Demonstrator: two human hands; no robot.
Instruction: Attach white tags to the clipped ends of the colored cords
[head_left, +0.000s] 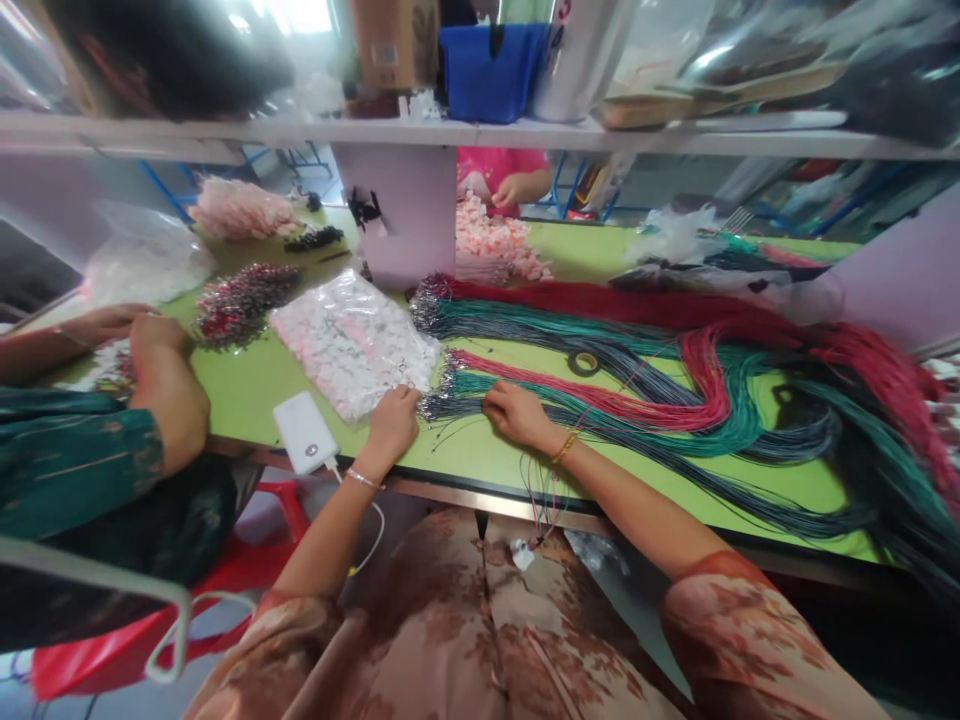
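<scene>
My left hand (pixel 395 422) is closed in a pinch at the lower right corner of a clear plastic bag (pixel 352 340) of small white parts. What its fingertips hold is too small to make out. The metal-tipped ends of black wires (pixel 457 405) lie just to its right. My right hand (pixel 517 412) is closed, fingers curled down at the near edge of the black and green wires; whatever is in it is hidden. Below its wrist, thin wires with a white connector (pixel 523 553) hang over the table edge. Red wires (pixel 585 395) and green wires (pixel 555 388) run rightward.
A white power bank (pixel 305 432) with a cable lies left of my left hand. Black tape (pixel 583 362) sits among the wire bundles. A co-worker's arm (pixel 169 390) rests at left; another person's hand (pixel 517 188) is across the table. A shelf (pixel 300 135) spans above.
</scene>
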